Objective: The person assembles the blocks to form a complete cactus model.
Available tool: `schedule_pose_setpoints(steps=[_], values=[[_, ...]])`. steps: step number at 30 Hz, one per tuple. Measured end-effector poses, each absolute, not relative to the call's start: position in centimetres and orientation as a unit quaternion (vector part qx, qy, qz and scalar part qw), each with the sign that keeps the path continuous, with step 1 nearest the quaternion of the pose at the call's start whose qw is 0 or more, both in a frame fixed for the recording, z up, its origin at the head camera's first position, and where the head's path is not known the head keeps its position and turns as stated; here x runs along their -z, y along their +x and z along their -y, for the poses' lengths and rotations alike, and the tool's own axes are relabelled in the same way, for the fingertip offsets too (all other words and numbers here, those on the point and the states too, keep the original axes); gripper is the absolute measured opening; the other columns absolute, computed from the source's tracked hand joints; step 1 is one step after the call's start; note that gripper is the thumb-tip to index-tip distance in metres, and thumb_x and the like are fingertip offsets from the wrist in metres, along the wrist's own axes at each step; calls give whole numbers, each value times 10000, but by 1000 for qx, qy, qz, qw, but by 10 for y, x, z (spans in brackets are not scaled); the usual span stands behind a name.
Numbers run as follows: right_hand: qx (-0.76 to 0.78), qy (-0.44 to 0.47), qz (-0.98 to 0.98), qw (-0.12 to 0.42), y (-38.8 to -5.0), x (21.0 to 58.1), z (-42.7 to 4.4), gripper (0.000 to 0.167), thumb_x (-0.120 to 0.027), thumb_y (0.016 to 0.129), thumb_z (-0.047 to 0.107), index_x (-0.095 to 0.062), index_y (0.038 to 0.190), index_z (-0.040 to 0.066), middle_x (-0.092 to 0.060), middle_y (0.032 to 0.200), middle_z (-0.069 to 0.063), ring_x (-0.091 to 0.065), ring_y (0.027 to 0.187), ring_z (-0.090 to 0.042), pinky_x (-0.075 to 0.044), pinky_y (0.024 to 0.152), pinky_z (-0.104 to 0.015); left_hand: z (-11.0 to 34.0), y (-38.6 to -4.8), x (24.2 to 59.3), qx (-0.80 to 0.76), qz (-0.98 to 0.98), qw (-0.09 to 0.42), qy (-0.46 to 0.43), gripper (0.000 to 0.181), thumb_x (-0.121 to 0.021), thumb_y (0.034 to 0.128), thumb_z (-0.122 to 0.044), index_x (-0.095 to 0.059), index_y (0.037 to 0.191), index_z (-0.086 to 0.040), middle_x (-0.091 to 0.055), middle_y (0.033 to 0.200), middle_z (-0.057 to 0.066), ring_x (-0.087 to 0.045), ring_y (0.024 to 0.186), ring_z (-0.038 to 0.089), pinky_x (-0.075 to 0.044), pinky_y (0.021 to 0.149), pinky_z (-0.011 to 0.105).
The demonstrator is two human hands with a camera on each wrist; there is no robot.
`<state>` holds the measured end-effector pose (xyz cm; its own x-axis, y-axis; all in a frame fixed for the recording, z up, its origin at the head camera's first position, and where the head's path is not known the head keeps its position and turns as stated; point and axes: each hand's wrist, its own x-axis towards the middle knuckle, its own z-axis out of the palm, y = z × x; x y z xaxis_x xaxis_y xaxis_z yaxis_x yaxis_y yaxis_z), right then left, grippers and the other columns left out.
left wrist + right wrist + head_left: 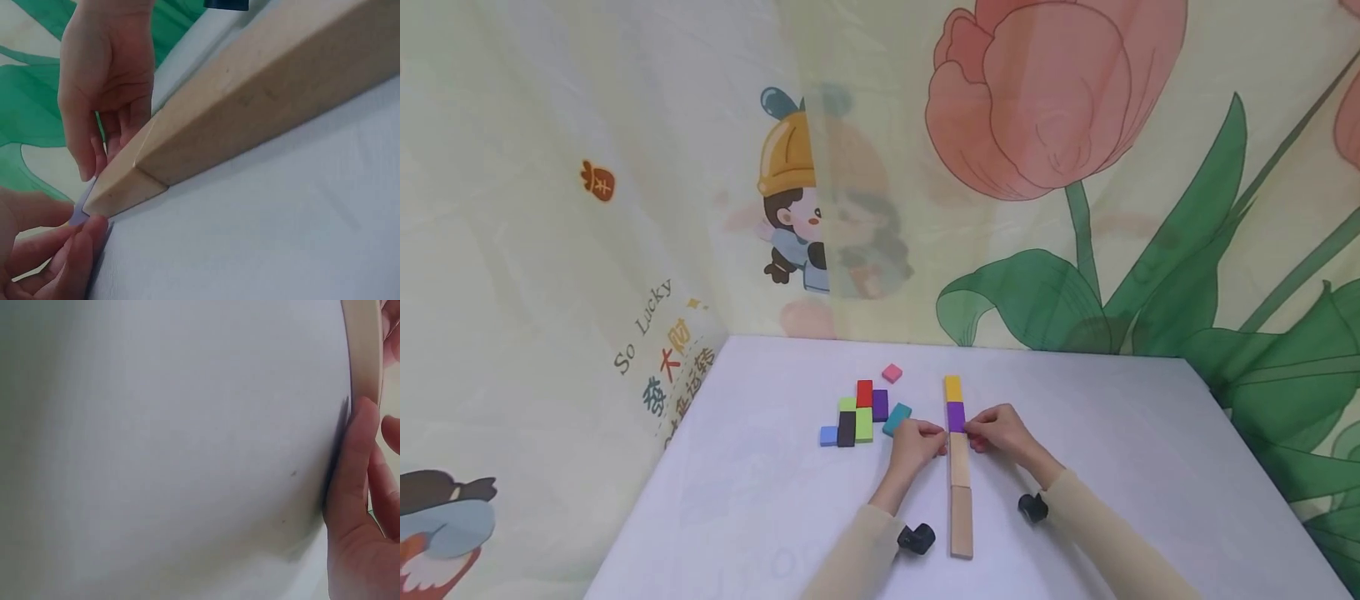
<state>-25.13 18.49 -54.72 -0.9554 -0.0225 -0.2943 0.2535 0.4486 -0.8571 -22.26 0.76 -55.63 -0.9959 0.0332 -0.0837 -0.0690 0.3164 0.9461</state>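
A straight row lies on the white table: a yellow block (952,387), a purple block (956,416) and two wooden blocks (960,460) (962,523), end to end. My left hand (913,450) is at the row's left side, bent fingertips close to where purple meets wood. From the right, my right hand (1007,432) has its fingertips at the purple block's lower edge. In the left wrist view, the left hand (44,250) touches the row near the wooden end (115,187). The right wrist view shows the right hand (362,531) with a finger along a block's side (364,356).
Left of the row lie a teal block (897,419), a red block (865,393), a dark purple block (881,406), a black block (847,429), a blue block (828,436), green blocks (864,425) and a pink block (892,373). A patterned curtain (865,167) hangs behind the table.
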Motion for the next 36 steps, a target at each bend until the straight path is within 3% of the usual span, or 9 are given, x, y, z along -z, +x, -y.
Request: schedule_pose_setpoints(steps=[19, 36], values=[[530, 65, -833, 148, -244, 544, -186, 164, -733, 882, 97, -737, 954, -50, -690, 742, -82, -651, 616, -164, -567, 626, -259, -18, -217, 554, -579, -814, 24, -24, 113, -738, 871, -70, -754, 925, 28, -709, 770, 57, -687, 653, 119, -569, 651, 234], [531, 96, -831, 133, -242, 543, -182, 182, -711, 899, 106, -735, 951, -67, -685, 737, -77, -642, 590, -144, -558, 607, -242, -22, -214, 555, -559, -828, 3, -34, 101, -740, 871, -77, -757, 916, 12, -701, 738, 42, -678, 646, 114, -567, 661, 233]])
